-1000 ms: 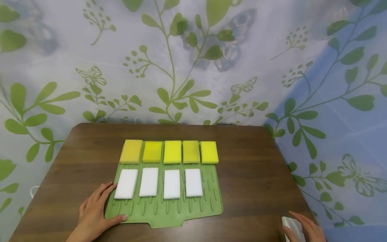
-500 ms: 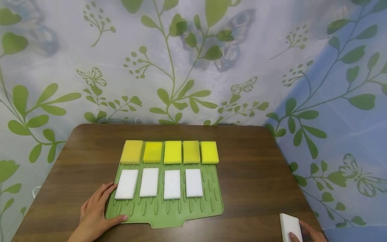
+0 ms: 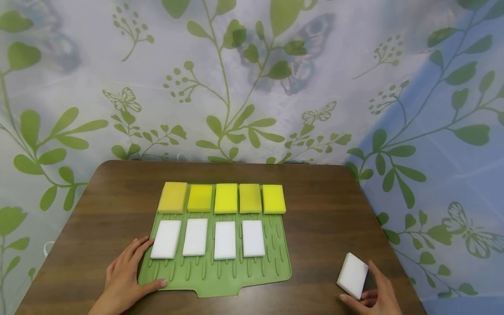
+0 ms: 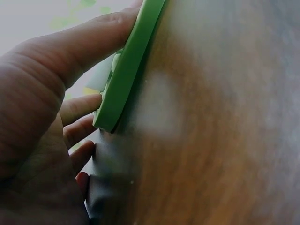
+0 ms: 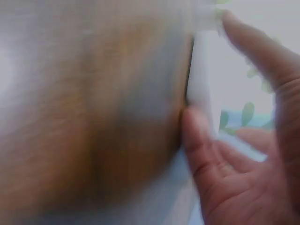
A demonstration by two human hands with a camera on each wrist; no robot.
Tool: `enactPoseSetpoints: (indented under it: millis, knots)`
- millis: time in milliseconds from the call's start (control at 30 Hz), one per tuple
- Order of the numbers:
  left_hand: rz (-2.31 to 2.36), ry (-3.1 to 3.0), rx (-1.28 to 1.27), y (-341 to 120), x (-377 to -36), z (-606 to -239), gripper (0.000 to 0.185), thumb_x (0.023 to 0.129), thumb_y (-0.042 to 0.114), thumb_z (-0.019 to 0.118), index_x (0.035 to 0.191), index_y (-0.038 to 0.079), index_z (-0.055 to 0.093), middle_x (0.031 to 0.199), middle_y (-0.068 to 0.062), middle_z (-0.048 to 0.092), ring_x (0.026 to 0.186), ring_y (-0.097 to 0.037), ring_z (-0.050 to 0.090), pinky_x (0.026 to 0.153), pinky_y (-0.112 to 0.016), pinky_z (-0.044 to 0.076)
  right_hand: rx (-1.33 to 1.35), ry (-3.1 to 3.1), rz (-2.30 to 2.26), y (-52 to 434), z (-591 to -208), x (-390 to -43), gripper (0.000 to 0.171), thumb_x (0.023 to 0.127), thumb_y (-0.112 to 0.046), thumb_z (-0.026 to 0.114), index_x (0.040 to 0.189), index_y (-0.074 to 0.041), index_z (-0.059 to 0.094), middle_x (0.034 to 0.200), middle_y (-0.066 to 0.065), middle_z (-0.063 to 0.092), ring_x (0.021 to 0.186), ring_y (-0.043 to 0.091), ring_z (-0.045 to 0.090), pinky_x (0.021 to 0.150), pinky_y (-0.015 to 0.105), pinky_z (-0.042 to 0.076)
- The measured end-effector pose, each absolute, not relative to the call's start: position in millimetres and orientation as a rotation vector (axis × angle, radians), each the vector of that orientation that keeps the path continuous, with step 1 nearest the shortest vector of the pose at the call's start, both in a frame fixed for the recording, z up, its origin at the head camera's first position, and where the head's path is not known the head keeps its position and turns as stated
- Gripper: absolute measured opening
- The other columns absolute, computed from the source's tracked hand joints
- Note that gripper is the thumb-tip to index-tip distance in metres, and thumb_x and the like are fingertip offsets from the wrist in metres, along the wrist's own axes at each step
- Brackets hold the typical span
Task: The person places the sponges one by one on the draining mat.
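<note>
A green ridged mat (image 3: 218, 280) lies on the table. Along its far part is a row of several yellow sponges (image 3: 225, 198), with a row of several white sponges (image 3: 225, 240) nearer to me. My left hand (image 3: 124, 275) rests at the mat's near left corner, fingertips along the left edge and thumb on the front edge. In the left wrist view, the thumb lies against the mat's green rim (image 4: 126, 75). Off to the right, my right hand (image 3: 376, 291) pinches another white sponge (image 3: 352, 275) between thumb and fingers. The right wrist view is blurred.
The brown wooden table (image 3: 323, 218) has its right edge close to my right hand. Behind it and along the right hangs a leaf-patterned cloth (image 3: 252, 78). A white loop (image 3: 48, 248) shows past the table's left edge.
My right hand has brought the white sponge up and leftward from the lower right, and the sponge has turned. The left hand and the mat stay in place.
</note>
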State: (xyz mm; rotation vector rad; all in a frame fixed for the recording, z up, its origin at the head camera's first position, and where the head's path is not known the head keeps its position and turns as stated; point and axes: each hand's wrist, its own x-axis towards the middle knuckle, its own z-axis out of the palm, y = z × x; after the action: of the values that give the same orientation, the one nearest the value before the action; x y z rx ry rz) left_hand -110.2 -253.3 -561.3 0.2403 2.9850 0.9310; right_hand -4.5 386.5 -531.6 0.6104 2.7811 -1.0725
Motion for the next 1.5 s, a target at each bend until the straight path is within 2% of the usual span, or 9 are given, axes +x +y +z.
enactPoseSetpoints:
  millis: [67, 167, 467, 633, 733, 967, 1067, 1300, 1500]
  knots:
    - [0.926, 2.989, 0.247, -253.1, -111.5, -560.5, 0.112, 0.068, 0.060, 0.097, 0.162, 0.026, 0.044, 0.167, -0.014, 0.039, 0.146, -0.053, 0.038, 0.100, -0.072, 0.027, 0.565, 2.770, -0.958, 388.7, -532.7, -9.2, 0.140, 0.081, -0.040, 0.096, 0.172, -0.002, -0.003, 0.148, 0.043, 0.033, 0.068, 0.006, 0.060, 0.060, 0.022, 0.055]
    - [0.926, 2.984, 0.250, -252.8, -112.8, -559.3, 0.112, 0.069, 0.060, 0.097, 0.162, 0.026, 0.045, 0.168, -0.014, 0.039, 0.147, -0.053, 0.037, 0.100, -0.072, 0.027, 0.514, 2.750, -0.892, 392.7, -536.2, -14.4, 0.141, 0.080, -0.041, 0.096, 0.172, 0.001, -0.002, 0.145, 0.041, 0.038, 0.069, 0.009, 0.056, 0.060, 0.022, 0.051]
    - [0.940, 2.977, 0.245, -251.5, -111.2, -558.0, 0.113, 0.068, 0.060, 0.097, 0.162, 0.024, 0.045, 0.168, -0.015, 0.039, 0.146, -0.054, 0.038, 0.101, -0.072, 0.026, 0.370, 2.879, -0.856, 396.3, -543.8, -21.7, 0.115, 0.077, -0.038, 0.098, 0.162, 0.001, 0.031, 0.146, 0.038, 0.041, 0.098, 0.029, 0.059, 0.065, 0.020, 0.049]
    - [0.945, 2.991, 0.247, -251.4, -111.1, -557.5, 0.113, 0.068, 0.059, 0.098, 0.161, 0.024, 0.046, 0.167, -0.015, 0.039, 0.145, -0.054, 0.038, 0.101, -0.072, 0.026, 0.327, 2.907, -0.825, 390.5, -539.4, -30.2, 0.112, 0.077, -0.041, 0.098, 0.160, -0.001, 0.035, 0.147, 0.036, 0.041, 0.104, 0.036, 0.061, 0.066, 0.022, 0.050]
    - [0.946, 2.986, 0.242, -251.3, -110.3, -557.3, 0.113, 0.068, 0.060, 0.098, 0.161, 0.024, 0.045, 0.167, -0.015, 0.039, 0.146, -0.054, 0.037, 0.101, -0.072, 0.026, 0.304, 2.917, -0.831, 386.3, -538.2, -35.3, 0.112, 0.077, -0.042, 0.098, 0.161, -0.003, 0.035, 0.148, 0.035, 0.040, 0.104, 0.035, 0.061, 0.067, 0.022, 0.050]
    - [0.950, 2.984, 0.231, -253.5, -109.1, -556.6, 0.113, 0.068, 0.058, 0.098, 0.162, 0.024, 0.044, 0.168, -0.016, 0.038, 0.145, -0.055, 0.038, 0.101, -0.073, 0.025, 0.192, 2.939, -0.900, 363.7, -535.8, -52.3, 0.110, 0.077, -0.044, 0.098, 0.163, -0.013, 0.036, 0.147, 0.023, 0.043, 0.087, 0.016, 0.055, 0.065, 0.020, 0.047]
    - [0.946, 2.982, 0.229, -254.1, -109.0, -556.4, 0.114, 0.068, 0.059, 0.098, 0.162, 0.025, 0.044, 0.168, -0.016, 0.038, 0.146, -0.055, 0.037, 0.101, -0.073, 0.025, 0.099, 2.948, -0.925, 348.7, -533.3, -64.4, 0.108, 0.077, -0.046, 0.098, 0.162, -0.016, 0.038, 0.149, 0.020, 0.044, 0.086, 0.013, 0.054, 0.066, 0.020, 0.048]
    - [0.966, 2.972, 0.234, -253.7, -109.1, -557.1, 0.112, 0.069, 0.058, 0.097, 0.162, 0.024, 0.044, 0.168, -0.015, 0.038, 0.147, -0.054, 0.036, 0.101, -0.073, 0.025, -0.087, 2.905, -0.906, 310.6, -530.3, -94.3, 0.110, 0.076, -0.056, 0.096, 0.164, -0.023, 0.040, 0.157, 0.008, 0.044, 0.106, 0.017, 0.059, 0.080, 0.023, 0.055]
    - [0.971, 2.971, 0.240, -251.8, -108.6, -558.6, 0.112, 0.069, 0.058, 0.097, 0.161, 0.024, 0.045, 0.168, -0.015, 0.039, 0.148, -0.053, 0.036, 0.101, -0.072, 0.026, -0.231, 2.821, -0.915, 286.5, -527.3, -119.7, 0.110, 0.078, -0.060, 0.093, 0.167, -0.028, 0.036, 0.163, -0.001, 0.039, 0.121, 0.019, 0.059, 0.091, 0.032, 0.057]
